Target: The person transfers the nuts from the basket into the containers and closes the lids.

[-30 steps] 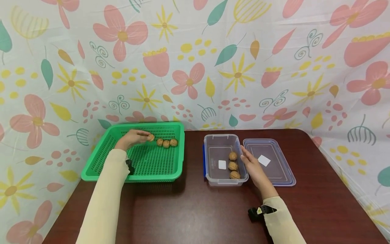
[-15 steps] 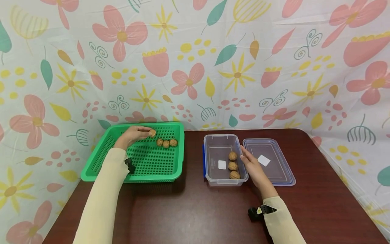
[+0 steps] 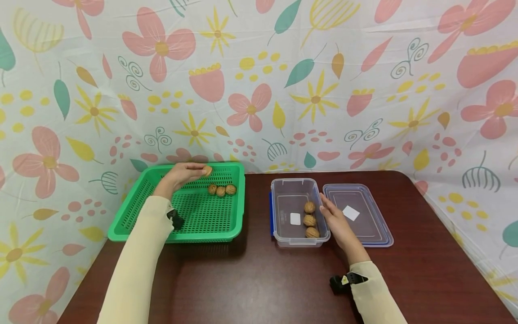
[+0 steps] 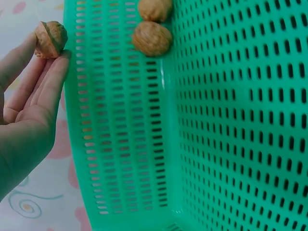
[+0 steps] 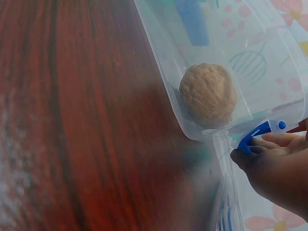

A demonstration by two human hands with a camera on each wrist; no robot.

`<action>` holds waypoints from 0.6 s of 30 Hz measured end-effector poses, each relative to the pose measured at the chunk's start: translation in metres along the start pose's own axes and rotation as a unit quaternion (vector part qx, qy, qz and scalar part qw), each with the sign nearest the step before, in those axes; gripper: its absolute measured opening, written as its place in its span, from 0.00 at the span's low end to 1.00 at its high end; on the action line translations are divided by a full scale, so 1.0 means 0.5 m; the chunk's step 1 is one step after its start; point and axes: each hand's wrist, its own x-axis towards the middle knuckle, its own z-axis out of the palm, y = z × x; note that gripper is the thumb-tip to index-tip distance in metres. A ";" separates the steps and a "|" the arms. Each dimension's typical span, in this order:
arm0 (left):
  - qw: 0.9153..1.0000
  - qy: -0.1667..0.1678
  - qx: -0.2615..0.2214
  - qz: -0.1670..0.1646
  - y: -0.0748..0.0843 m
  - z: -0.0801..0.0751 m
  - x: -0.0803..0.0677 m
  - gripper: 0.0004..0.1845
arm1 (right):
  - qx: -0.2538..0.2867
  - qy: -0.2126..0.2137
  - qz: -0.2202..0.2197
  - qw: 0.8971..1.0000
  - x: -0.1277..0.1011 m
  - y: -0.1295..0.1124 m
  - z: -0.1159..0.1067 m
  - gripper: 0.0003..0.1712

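In the head view my left hand [image 3: 178, 177] pinches a walnut [image 3: 208, 170] between thumb and fingertips, above the back part of the green basket [image 3: 198, 218]. The left wrist view shows this held walnut [image 4: 52, 39] close to the basket's rim. Several walnuts [image 3: 221, 191] lie in the basket; those are in a row near its back right. My right hand [image 3: 339, 227] rests with straight fingers against the right side of a clear plastic box [image 3: 287, 189]. Inside that box a line of walnuts [image 3: 310, 220] runs along the right wall. A blue latch [image 5: 262, 134] shows beside the right fingers.
To the right of the box lies its clear lid [image 3: 370, 225] with a white label. Everything stands on a dark red-brown table [image 3: 255, 288]. Behind it hangs a floral cloth [image 3: 251, 54]. A blue latch flap [image 3: 272, 216] juts from the box's left side.
My left hand has risen and moved a little to the right and back, still pinching the walnut. The right hand and the box have stayed put.
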 end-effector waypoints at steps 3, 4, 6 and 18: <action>1.000 -0.002 -0.018 0.010 0.010 0.010 -0.004 0.29 | 0.004 -0.004 0.004 1.000 -0.009 -0.017 0.002 0.30; 1.000 -0.004 -0.023 0.012 0.018 0.014 -0.008 0.29 | 0.006 -0.005 0.005 1.000 -0.010 -0.018 0.002 0.30; 0.999 -0.009 -0.038 0.015 0.031 0.022 -0.014 0.28 | 0.006 -0.006 0.006 1.000 -0.011 -0.020 0.002 0.30; 0.997 0.032 -0.064 0.038 0.059 0.066 -0.007 0.27 | -0.005 0.000 -0.003 1.000 0.000 0.003 0.003 0.30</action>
